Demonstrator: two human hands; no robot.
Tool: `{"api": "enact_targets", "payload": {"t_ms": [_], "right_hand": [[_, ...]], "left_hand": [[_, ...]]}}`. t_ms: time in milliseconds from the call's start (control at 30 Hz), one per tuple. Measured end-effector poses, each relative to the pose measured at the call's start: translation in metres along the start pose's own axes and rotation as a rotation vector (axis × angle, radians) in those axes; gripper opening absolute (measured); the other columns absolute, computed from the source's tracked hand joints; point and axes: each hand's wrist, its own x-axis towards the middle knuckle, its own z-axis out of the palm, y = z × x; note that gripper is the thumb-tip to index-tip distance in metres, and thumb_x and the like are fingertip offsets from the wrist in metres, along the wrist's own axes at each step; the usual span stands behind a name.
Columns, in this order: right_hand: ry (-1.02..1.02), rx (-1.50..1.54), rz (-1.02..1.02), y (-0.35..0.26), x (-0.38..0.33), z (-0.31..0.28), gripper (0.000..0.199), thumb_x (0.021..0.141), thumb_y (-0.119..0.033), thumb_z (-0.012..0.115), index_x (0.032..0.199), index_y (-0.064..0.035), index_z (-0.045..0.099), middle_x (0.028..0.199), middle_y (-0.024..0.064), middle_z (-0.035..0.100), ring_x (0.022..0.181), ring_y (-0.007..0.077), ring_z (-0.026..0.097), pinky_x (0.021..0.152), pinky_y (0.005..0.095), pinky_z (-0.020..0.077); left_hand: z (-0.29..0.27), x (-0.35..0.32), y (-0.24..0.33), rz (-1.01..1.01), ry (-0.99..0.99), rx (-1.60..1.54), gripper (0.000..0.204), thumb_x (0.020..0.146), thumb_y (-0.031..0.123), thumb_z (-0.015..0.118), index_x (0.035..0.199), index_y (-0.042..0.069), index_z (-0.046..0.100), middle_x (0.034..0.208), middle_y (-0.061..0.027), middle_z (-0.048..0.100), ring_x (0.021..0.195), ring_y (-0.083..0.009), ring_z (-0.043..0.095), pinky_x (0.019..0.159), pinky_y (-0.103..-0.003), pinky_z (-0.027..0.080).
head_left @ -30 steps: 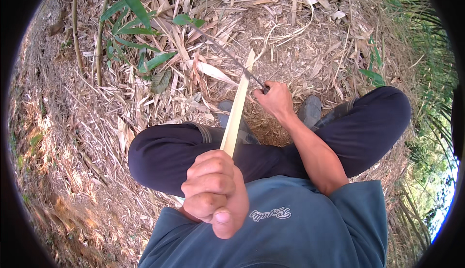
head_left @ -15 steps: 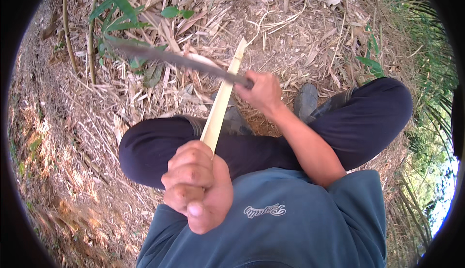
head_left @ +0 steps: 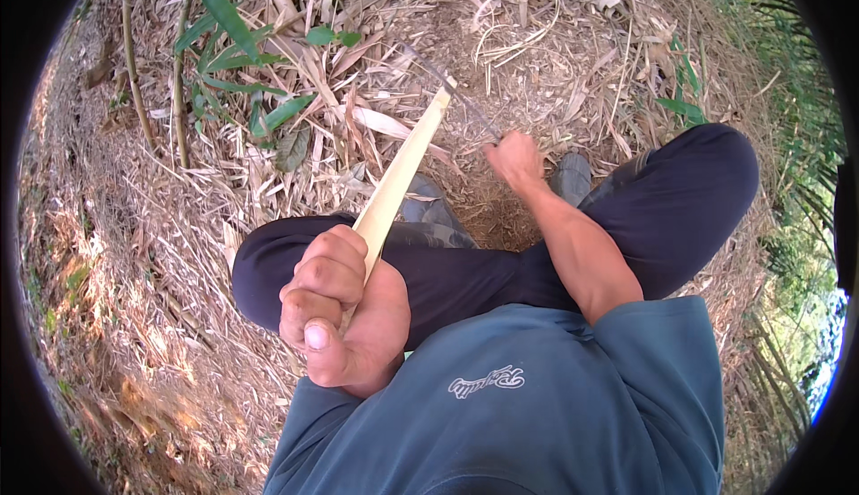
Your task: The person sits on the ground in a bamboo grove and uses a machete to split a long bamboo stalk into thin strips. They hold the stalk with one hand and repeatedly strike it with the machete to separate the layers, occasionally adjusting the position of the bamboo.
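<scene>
My left hand (head_left: 344, 307) is closed round the near end of a long, flat strip of pale split bamboo (head_left: 403, 177). The strip slants away from me and narrows toward its far tip. In my right hand (head_left: 517, 162), fingers wrapped round its handle, is a dark-bladed knife (head_left: 472, 109). Its blade looks thin from here and crosses the bamboo close to the far tip. The knife's handle is mostly hidden by the fingers.
Dry leaves and shavings (head_left: 358, 75) litter the ground. Thin curled strips (head_left: 519, 46) lie beyond the knife. Green-leaved stems (head_left: 183, 66) rise at the far left. My bent legs (head_left: 671, 195) and boots (head_left: 573, 177) frame the work.
The knife has slid along the bamboo to its far tip, and its blade has swung from pointing left to pointing away. My right hand moved right; my left hand shifted slightly left.
</scene>
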Motion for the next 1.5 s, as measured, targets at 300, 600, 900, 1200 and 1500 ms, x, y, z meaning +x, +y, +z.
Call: {"api": "enact_targets", "payload": {"t_ms": [300,600,900,1200,1500], "right_hand": [[0.015,0.134,-0.319,-0.053,-0.064,-0.018,0.031,0.081,-0.033,0.07,0.08,-0.0023,0.074,0.053,0.013,0.061,0.048,0.026,0.062,0.055,0.0423,0.0525],[-0.008,0.197,-0.733,-0.08,-0.085,-0.021,0.028,0.084,-0.034,0.072,0.089,-0.0058,0.073,0.061,0.0082,0.065,0.05,0.0189,0.062,0.051,0.0375,0.0533],[-0.091,0.138,-0.56,-0.07,-0.074,-0.023,0.033,0.087,-0.037,0.066,0.087,-0.0049,0.074,0.058,0.0065,0.064,0.047,0.0152,0.059,0.047,0.0345,0.0532],[-0.228,0.248,-0.323,-0.061,-0.043,-0.017,0.031,0.086,-0.03,0.069,0.098,-0.0018,0.075,0.067,0.0145,0.068,0.049,0.0246,0.061,0.051,0.0382,0.0546],[-0.094,0.058,-0.028,-0.029,-0.005,0.006,0.032,0.088,-0.035,0.07,0.089,-0.0039,0.074,0.071,0.0106,0.068,0.062,0.0223,0.065,0.062,0.0387,0.0548]], "left_hand": [[-0.018,0.023,-0.008,0.011,0.525,0.005,0.041,0.09,0.034,0.038,0.058,0.019,0.018,0.051,0.0023,0.019,0.047,-0.0113,0.018,0.048,-0.027,0.018],[-0.006,0.038,-0.006,0.002,0.552,0.092,0.039,0.092,0.034,0.034,0.059,0.019,0.018,0.05,0.0024,0.018,0.045,-0.0111,0.015,0.046,-0.027,0.016],[0.008,0.041,-0.013,0.012,0.52,0.145,0.04,0.091,0.036,0.037,0.059,0.019,0.018,0.051,0.0032,0.015,0.045,-0.0103,0.015,0.046,-0.028,0.015],[0.002,0.055,-0.018,0.006,0.46,0.087,0.039,0.09,0.034,0.038,0.059,0.02,0.018,0.05,0.0029,0.017,0.044,-0.0106,0.016,0.045,-0.027,0.016],[-0.02,0.097,-0.023,-0.009,0.641,0.249,0.036,0.085,0.031,0.038,0.059,0.02,0.015,0.051,0.0032,0.02,0.045,-0.0108,0.016,0.044,-0.029,0.014]]}}
